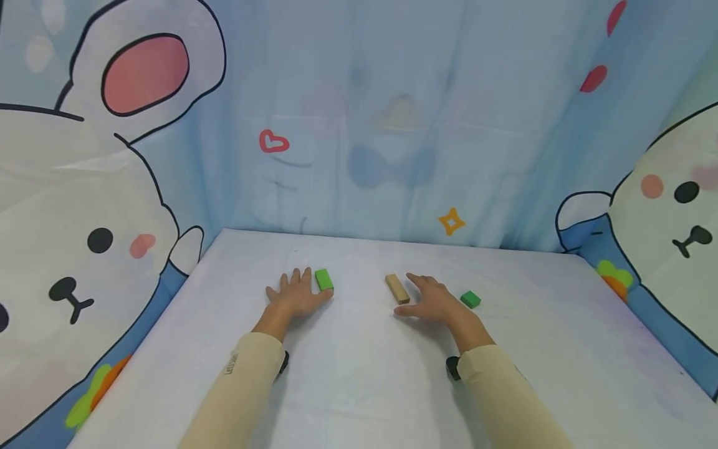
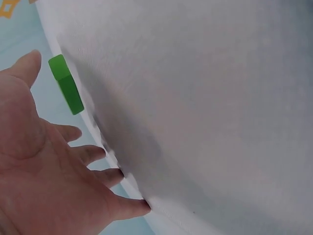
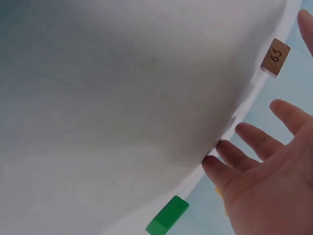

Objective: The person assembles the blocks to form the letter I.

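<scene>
My left hand (image 1: 294,299) is spread low over the white table, its thumb and index finger on either side of a bright green block (image 1: 323,280). In the left wrist view the same green block (image 2: 66,84) lies between thumb and fingers, with a gap to them. My right hand (image 1: 433,304) has its thumb and fingers apart around the near end of a plain wooden block (image 1: 397,289). The right wrist view shows "65" written on the end of that wooden block (image 3: 276,57). Another green block (image 1: 470,299) lies just right of the right hand.
A white cloth covers the table (image 1: 359,386). Behind it hangs a light blue curtain (image 1: 336,125) with cartoon bears printed on it, reaching round both sides. Dark wrist straps (image 1: 453,368) show at the cuffs of the beige sleeves (image 1: 505,393).
</scene>
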`<move>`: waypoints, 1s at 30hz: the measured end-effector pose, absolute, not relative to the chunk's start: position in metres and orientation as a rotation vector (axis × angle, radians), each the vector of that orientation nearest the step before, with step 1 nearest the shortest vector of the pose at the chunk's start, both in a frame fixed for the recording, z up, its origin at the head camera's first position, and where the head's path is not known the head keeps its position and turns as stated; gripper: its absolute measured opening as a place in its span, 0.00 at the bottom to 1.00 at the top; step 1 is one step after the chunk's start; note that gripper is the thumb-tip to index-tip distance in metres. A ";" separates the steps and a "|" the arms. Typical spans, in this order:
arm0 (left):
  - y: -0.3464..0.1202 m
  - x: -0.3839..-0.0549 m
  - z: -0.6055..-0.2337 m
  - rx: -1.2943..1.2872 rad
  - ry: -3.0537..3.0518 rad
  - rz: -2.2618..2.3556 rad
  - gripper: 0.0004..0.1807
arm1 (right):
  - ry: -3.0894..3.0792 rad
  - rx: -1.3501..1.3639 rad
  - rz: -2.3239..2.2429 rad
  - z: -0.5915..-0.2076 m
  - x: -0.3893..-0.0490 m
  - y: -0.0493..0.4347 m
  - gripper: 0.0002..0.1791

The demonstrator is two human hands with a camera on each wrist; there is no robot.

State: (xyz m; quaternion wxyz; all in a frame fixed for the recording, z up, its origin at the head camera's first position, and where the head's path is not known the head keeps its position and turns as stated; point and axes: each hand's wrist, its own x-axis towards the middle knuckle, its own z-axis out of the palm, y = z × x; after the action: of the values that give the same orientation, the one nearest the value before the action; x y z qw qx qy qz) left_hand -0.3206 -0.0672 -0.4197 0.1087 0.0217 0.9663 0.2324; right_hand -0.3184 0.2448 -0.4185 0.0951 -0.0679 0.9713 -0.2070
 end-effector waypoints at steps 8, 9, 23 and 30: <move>-0.066 -0.319 -0.419 0.041 2.844 0.671 0.52 | 2.862 -0.140 -0.573 -0.420 -0.320 0.242 0.56; -0.066 -0.319 -0.419 0.037 2.843 0.673 0.52 | 2.861 -0.135 -0.570 -0.420 -0.321 0.242 0.55; -0.064 -0.326 -0.420 0.019 2.826 0.686 0.53 | 2.870 -0.165 -0.610 -0.424 -0.328 0.245 0.52; -0.064 -0.327 -0.418 0.018 2.822 0.707 0.52 | 2.846 -0.149 -0.643 -0.422 -0.333 0.243 0.53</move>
State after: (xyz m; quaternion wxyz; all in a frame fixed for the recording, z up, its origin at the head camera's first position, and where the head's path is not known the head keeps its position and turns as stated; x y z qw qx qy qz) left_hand -0.3269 -0.0641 -0.4181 0.1161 0.0063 0.9635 0.2413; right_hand -0.3327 0.2428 -0.4217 0.1097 -0.0508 0.9682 -0.2189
